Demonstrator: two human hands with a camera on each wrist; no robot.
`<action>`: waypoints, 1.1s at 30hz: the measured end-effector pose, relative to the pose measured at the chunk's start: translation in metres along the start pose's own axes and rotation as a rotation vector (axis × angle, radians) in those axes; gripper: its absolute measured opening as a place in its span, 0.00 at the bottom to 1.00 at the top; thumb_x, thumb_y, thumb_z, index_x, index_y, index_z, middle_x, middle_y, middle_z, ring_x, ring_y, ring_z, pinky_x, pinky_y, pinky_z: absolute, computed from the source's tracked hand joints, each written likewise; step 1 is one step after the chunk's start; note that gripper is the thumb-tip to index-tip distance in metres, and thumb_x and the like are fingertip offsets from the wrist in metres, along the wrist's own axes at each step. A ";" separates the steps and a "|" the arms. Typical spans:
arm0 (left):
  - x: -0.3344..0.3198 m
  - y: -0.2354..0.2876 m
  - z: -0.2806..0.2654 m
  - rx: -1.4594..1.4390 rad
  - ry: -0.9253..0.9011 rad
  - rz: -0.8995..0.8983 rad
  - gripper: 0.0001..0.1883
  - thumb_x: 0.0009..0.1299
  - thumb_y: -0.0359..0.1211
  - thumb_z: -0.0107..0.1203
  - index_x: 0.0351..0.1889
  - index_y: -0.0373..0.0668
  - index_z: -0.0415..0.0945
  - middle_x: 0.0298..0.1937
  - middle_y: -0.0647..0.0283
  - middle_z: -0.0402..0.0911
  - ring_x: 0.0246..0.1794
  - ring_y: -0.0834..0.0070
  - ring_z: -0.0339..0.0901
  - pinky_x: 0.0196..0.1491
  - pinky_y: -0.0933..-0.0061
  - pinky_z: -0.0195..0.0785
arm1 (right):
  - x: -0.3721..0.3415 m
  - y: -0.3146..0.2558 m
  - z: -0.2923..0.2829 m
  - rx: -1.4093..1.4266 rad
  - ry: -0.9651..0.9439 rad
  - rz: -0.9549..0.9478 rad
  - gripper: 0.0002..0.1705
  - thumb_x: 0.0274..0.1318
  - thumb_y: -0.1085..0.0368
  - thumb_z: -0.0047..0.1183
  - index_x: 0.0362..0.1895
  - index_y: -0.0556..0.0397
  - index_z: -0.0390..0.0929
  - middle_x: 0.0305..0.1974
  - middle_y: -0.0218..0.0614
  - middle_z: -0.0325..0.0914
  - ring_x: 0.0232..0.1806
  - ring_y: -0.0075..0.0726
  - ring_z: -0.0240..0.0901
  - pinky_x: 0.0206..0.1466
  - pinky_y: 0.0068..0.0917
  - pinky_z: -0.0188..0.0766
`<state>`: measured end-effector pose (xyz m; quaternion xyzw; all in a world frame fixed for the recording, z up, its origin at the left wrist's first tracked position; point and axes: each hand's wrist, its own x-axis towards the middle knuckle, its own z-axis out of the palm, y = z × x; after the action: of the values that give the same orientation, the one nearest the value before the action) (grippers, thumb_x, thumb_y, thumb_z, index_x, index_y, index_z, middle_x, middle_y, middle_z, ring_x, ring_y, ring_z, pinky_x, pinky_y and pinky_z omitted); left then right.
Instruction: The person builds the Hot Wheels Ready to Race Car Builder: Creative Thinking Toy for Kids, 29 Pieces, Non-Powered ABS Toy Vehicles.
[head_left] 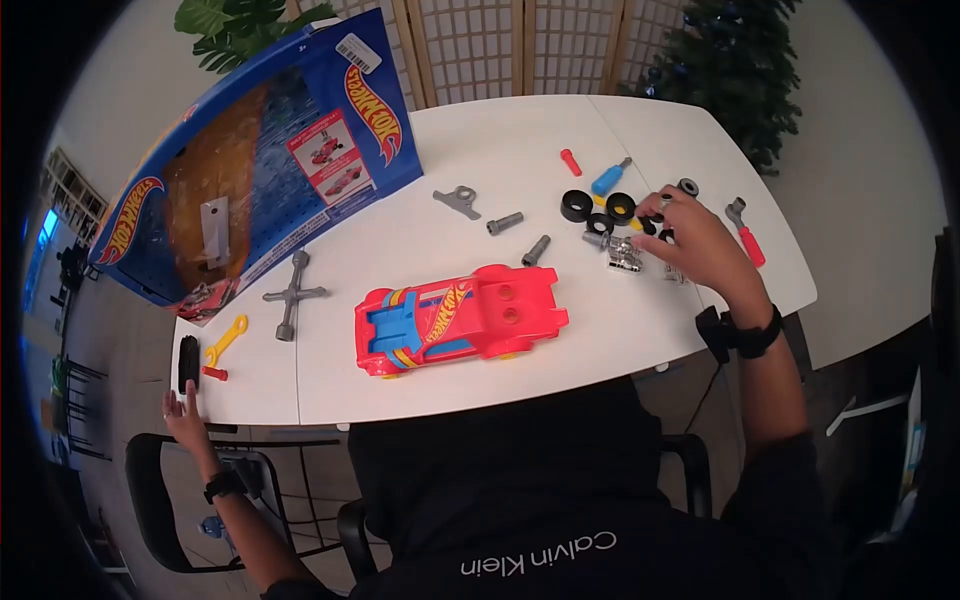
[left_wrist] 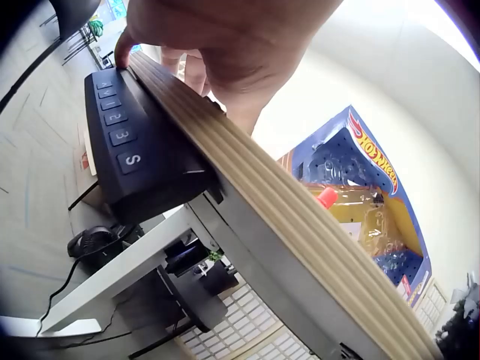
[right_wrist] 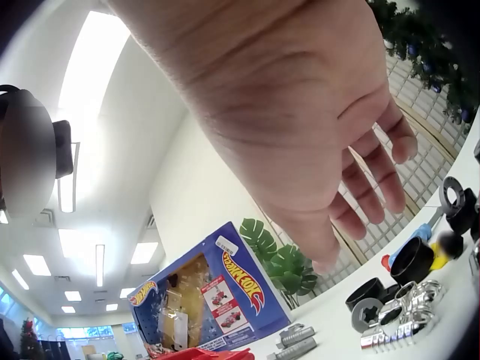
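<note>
My right hand (head_left: pixel 700 245) hovers over black wheels (head_left: pixel 620 208) and a chrome engine piece (head_left: pixel 625 255); in the right wrist view the hand (right_wrist: pixel 300 127) has loosely bent, spread fingers and holds nothing. At the table's left front corner, my left hand (head_left: pixel 187 425) has its fingertips by a black part (head_left: pixel 188 363). The left wrist view shows that hand (left_wrist: pixel 232 52) resting at the table edge above a black button panel (left_wrist: pixel 124 135); some fingers are hidden. A red toy car (head_left: pixel 510 310) with blue and yellow parts lies mid-table.
A blue toy box (head_left: pixel 395 130) stands at the back left. Around the car are a grey cross wrench (head_left: pixel 292 295), a yellow wrench (head_left: pixel 228 340), grey bolts (head_left: pixel 506 223), a grey bracket (head_left: pixel 455 203), a blue screwdriver (head_left: pixel 607 181) and a red-handled tool (head_left: pixel 751 246).
</note>
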<state>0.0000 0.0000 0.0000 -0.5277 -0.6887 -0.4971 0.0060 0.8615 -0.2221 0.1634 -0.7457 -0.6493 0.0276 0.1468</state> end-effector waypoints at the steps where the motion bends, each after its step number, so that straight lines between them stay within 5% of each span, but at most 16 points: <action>1: -0.001 0.019 -0.009 0.075 0.094 -0.007 0.40 0.73 0.50 0.72 0.71 0.29 0.72 0.71 0.46 0.77 0.71 0.61 0.76 0.75 0.63 0.65 | 0.006 -0.006 0.000 -0.022 -0.003 0.000 0.21 0.65 0.57 0.66 0.57 0.55 0.84 0.54 0.42 0.82 0.54 0.47 0.79 0.55 0.42 0.78; 4: -0.028 0.152 -0.047 -0.016 0.269 0.123 0.36 0.77 0.49 0.67 0.69 0.28 0.72 0.67 0.48 0.79 0.69 0.63 0.76 0.75 0.63 0.65 | 0.036 0.003 0.018 -0.192 0.049 -0.214 0.27 0.66 0.60 0.65 0.67 0.53 0.81 0.53 0.42 0.82 0.59 0.47 0.77 0.62 0.42 0.76; 6: -0.050 0.234 -0.049 -0.411 0.174 0.367 0.28 0.80 0.42 0.62 0.67 0.29 0.72 0.64 0.50 0.80 0.67 0.64 0.76 0.74 0.61 0.65 | 0.061 -0.006 0.019 -0.187 -0.045 -0.199 0.28 0.66 0.62 0.65 0.68 0.53 0.80 0.56 0.42 0.82 0.63 0.47 0.74 0.65 0.43 0.75; 9: -0.140 0.371 -0.034 -0.493 -0.511 0.555 0.30 0.70 0.36 0.65 0.67 0.32 0.72 0.63 0.51 0.80 0.65 0.61 0.77 0.74 0.56 0.64 | 0.088 -0.022 0.023 -0.217 -0.201 -0.201 0.30 0.64 0.65 0.65 0.70 0.52 0.79 0.60 0.42 0.82 0.67 0.48 0.72 0.68 0.45 0.73; 11: -0.175 0.449 -0.030 -0.271 -0.989 0.721 0.43 0.61 0.42 0.78 0.71 0.35 0.70 0.63 0.49 0.81 0.67 0.58 0.77 0.74 0.52 0.63 | 0.102 -0.025 0.034 -0.241 -0.285 -0.182 0.32 0.60 0.70 0.66 0.70 0.52 0.79 0.63 0.42 0.81 0.66 0.49 0.74 0.68 0.44 0.74; 12: -0.183 0.468 -0.013 -0.238 -1.054 0.959 0.47 0.57 0.43 0.81 0.72 0.36 0.70 0.65 0.47 0.80 0.68 0.51 0.77 0.75 0.49 0.64 | 0.111 -0.016 0.045 -0.238 -0.289 -0.189 0.32 0.60 0.70 0.66 0.70 0.52 0.79 0.63 0.42 0.81 0.66 0.49 0.74 0.68 0.44 0.74; 14: -0.197 0.493 0.019 -0.188 -1.187 1.001 0.49 0.58 0.46 0.81 0.74 0.38 0.68 0.70 0.44 0.76 0.72 0.44 0.72 0.76 0.44 0.63 | 0.124 0.006 0.068 -0.223 -0.242 -0.298 0.29 0.51 0.75 0.63 0.61 0.54 0.83 0.50 0.51 0.85 0.59 0.55 0.80 0.57 0.47 0.81; 16: -0.204 0.494 0.059 -0.175 -1.161 1.078 0.54 0.57 0.50 0.80 0.78 0.39 0.65 0.73 0.44 0.73 0.75 0.45 0.69 0.76 0.47 0.64 | 0.132 0.010 0.077 -0.214 -0.242 -0.324 0.27 0.50 0.75 0.62 0.59 0.55 0.83 0.50 0.51 0.84 0.58 0.57 0.80 0.57 0.48 0.81; 18: -0.211 0.488 0.092 0.160 -1.032 1.271 0.61 0.54 0.55 0.81 0.82 0.41 0.60 0.75 0.44 0.71 0.77 0.47 0.67 0.75 0.51 0.65 | 0.134 0.010 0.070 -0.206 -0.237 -0.350 0.26 0.49 0.76 0.62 0.56 0.57 0.83 0.49 0.52 0.84 0.57 0.58 0.81 0.57 0.48 0.81; 22: -0.208 0.500 0.125 0.261 -1.141 1.282 0.66 0.51 0.57 0.81 0.84 0.39 0.56 0.73 0.43 0.73 0.74 0.48 0.72 0.72 0.55 0.70 | 0.108 -0.012 0.035 -0.149 -0.019 -0.326 0.25 0.51 0.74 0.64 0.57 0.60 0.82 0.49 0.50 0.82 0.57 0.56 0.81 0.58 0.47 0.80; 24: -0.204 0.518 0.125 0.379 -1.500 1.028 0.65 0.51 0.54 0.79 0.84 0.38 0.56 0.70 0.41 0.77 0.67 0.49 0.79 0.66 0.57 0.75 | 0.085 -0.031 0.014 -0.001 0.114 -0.260 0.27 0.54 0.73 0.65 0.61 0.60 0.81 0.54 0.48 0.79 0.56 0.55 0.81 0.60 0.44 0.80; 28: -0.195 0.511 0.123 0.298 -1.347 1.011 0.64 0.53 0.53 0.76 0.84 0.38 0.54 0.59 0.42 0.85 0.57 0.51 0.86 0.60 0.59 0.79 | 0.022 -0.069 -0.013 0.257 0.253 -0.438 0.33 0.56 0.69 0.68 0.68 0.54 0.78 0.55 0.44 0.76 0.55 0.53 0.82 0.61 0.36 0.79; 31: -0.183 0.523 0.089 -0.130 -1.530 0.616 0.62 0.61 0.54 0.73 0.87 0.39 0.48 0.41 0.51 0.89 0.45 0.61 0.88 0.57 0.68 0.76 | -0.030 -0.113 -0.022 0.405 0.266 -0.506 0.36 0.49 0.71 0.74 0.65 0.52 0.78 0.54 0.42 0.81 0.51 0.44 0.84 0.54 0.34 0.84; 33: -0.183 0.522 0.073 -0.259 -1.678 0.471 0.58 0.67 0.48 0.71 0.88 0.41 0.45 0.52 0.54 0.87 0.54 0.69 0.84 0.64 0.70 0.71 | -0.049 -0.129 -0.022 0.418 0.302 -0.593 0.35 0.49 0.70 0.75 0.63 0.54 0.78 0.54 0.43 0.79 0.52 0.48 0.82 0.56 0.37 0.82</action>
<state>0.5016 -0.1082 0.2197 -0.8438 -0.2775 -0.0056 -0.4594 0.7349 -0.2590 0.2105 -0.4754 -0.7881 0.0056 0.3909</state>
